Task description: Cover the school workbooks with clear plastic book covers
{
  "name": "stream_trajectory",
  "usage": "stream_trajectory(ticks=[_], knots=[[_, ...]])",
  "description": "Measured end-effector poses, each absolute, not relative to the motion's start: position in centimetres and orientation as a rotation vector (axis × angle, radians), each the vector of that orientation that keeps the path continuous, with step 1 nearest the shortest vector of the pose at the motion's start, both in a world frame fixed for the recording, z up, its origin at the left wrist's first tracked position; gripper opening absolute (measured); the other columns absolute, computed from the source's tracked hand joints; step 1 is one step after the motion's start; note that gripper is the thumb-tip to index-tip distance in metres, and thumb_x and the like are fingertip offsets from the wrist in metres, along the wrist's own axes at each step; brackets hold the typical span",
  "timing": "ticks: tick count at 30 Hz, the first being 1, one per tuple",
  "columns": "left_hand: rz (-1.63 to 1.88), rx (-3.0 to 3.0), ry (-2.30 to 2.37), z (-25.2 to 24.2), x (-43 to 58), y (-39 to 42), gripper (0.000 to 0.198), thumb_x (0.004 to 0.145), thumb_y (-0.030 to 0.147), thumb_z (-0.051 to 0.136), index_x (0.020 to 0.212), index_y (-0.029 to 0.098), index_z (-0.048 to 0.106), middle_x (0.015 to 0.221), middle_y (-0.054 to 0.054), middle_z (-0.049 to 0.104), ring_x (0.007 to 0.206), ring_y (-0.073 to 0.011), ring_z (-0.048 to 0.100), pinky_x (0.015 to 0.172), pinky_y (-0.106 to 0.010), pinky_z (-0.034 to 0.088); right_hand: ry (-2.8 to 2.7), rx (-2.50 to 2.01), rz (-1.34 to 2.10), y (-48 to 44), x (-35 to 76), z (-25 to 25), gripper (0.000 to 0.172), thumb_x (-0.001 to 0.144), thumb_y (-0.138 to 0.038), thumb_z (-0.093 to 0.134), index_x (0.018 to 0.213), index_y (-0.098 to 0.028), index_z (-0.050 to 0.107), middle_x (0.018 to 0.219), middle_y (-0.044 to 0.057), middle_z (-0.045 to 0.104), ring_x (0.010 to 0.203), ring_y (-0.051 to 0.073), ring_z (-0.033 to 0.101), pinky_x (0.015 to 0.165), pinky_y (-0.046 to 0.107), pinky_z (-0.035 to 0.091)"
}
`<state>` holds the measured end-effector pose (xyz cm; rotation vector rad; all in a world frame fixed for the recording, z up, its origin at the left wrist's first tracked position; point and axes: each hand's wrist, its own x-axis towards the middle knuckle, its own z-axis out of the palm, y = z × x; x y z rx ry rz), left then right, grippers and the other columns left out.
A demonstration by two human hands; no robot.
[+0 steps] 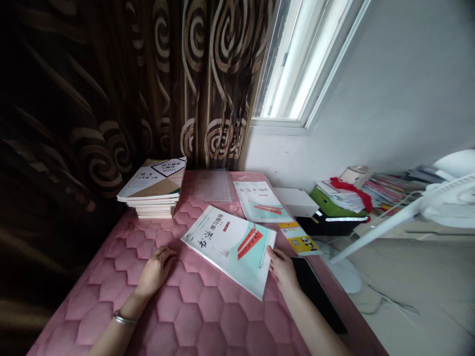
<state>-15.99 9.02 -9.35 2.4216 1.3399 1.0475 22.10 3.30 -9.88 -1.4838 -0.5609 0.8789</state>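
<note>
My right hand (282, 269) pinches the right edge of a white and teal calligraphy workbook (226, 249), thumb near its cover. The workbook lies at a slant above the pink quilted cover (193, 314), its red band toward the right. On the left, my left hand (158, 269) rests on the quilting with its fingers curled in; nothing shows in it, and it is apart from the workbook. Behind lies a second, similar workbook (256, 200). A stack of books (154, 185) stands at the back left, beside clear plastic sleeves (214, 185).
By the right edge are a yellow booklet (299, 240) and a dark tablet-like slab (317, 294), partly behind my right forearm. A white fan (386, 227) stands on the floor, near a green and black bin (334, 212) of papers. Patterned curtains (208, 84) hang behind.
</note>
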Motion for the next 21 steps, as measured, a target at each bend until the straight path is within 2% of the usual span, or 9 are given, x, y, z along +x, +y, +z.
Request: stream_trajectory(ticks=[3, 6, 8, 10, 15, 18, 21], knots=[[1.033, 2.418, 1.378, -9.0, -15.6, 8.8, 0.022, 0.090, 0.025, 0.047, 0.083, 0.020, 0.067, 0.084, -0.005, 0.065, 0.077, -0.0157, 0.064, 0.073, -0.027, 0.054, -0.338, -1.351, 1.010, 0.8, 19.9, -9.4, 0.046, 0.045, -0.050, 0.084, 0.062, -0.021, 0.054, 0.041, -0.009, 0.047, 0.039, 0.009, 0.048, 0.043, 0.023, 0.046], [1.009, 2.424, 1.376, -8.6, -14.9, 8.5, 0.023, 0.090, 0.026, 0.048, 0.082, 0.020, 0.069, 0.083, -0.005, 0.066, 0.077, -0.0156, 0.063, 0.073, -0.027, 0.053, -0.247, -1.265, 1.148, -1.0, 16.8, -8.4, 0.046, 0.043, -0.042, 0.088, 0.069, -0.020, 0.057, 0.056, -0.004, 0.063, 0.057, 0.016, 0.065, 0.061, 0.030, 0.058], [0.944, 2.411, 1.346, -8.2, -14.1, 8.1, 0.025, 0.090, 0.027, 0.048, 0.081, 0.020, 0.070, 0.084, -0.005, 0.066, 0.076, -0.0147, 0.063, 0.073, -0.027, 0.052, -0.215, -1.212, 1.254, -1.5, 14.5, -7.9, 0.045, 0.044, -0.037, 0.088, 0.071, -0.019, 0.057, 0.066, 0.000, 0.068, 0.070, 0.021, 0.070, 0.069, 0.033, 0.059], [0.866, 2.366, 1.335, -7.9, -13.0, 7.8, 0.026, 0.091, 0.027, 0.047, 0.084, 0.020, 0.071, 0.088, -0.005, 0.066, 0.077, -0.0143, 0.063, 0.074, -0.026, 0.051, -0.197, -1.166, 1.357, -1.4, 12.3, -7.9, 0.043, 0.046, -0.033, 0.087, 0.071, -0.018, 0.056, 0.070, 0.002, 0.070, 0.074, 0.023, 0.071, 0.071, 0.034, 0.059], [0.774, 2.241, 1.493, -7.7, -10.3, 7.7, 0.026, 0.089, 0.023, 0.048, 0.103, 0.020, 0.070, 0.097, -0.007, 0.065, 0.089, -0.0178, 0.064, 0.079, -0.030, 0.050, -0.156, -1.113, 1.460, -0.2, 9.6, -8.5, 0.034, 0.054, -0.027, 0.083, 0.073, -0.019, 0.056, 0.072, 0.003, 0.071, 0.076, 0.024, 0.072, 0.076, 0.036, 0.058], [0.712, 2.233, 1.584, -7.9, -9.5, 7.8, 0.025, 0.086, 0.017, 0.052, 0.103, 0.021, 0.070, 0.098, -0.007, 0.064, 0.093, -0.0199, 0.062, 0.080, -0.033, 0.047, -0.171, -1.123, 1.511, -0.5, 10.1, -8.5, 0.031, 0.056, -0.029, 0.082, 0.070, -0.017, 0.057, 0.072, 0.007, 0.072, 0.076, 0.024, 0.071, 0.077, 0.037, 0.057], [0.752, 2.252, 1.578, -8.5, -9.7, 7.8, 0.023, 0.087, 0.017, 0.053, 0.102, 0.021, 0.069, 0.101, -0.007, 0.063, 0.095, -0.0207, 0.061, 0.082, -0.036, 0.046, -0.202, -1.153, 1.540, -1.8, 11.5, -8.2, 0.037, 0.053, -0.033, 0.084, 0.072, -0.014, 0.059, 0.078, 0.011, 0.073, 0.076, 0.024, 0.071, 0.073, 0.035, 0.057]])
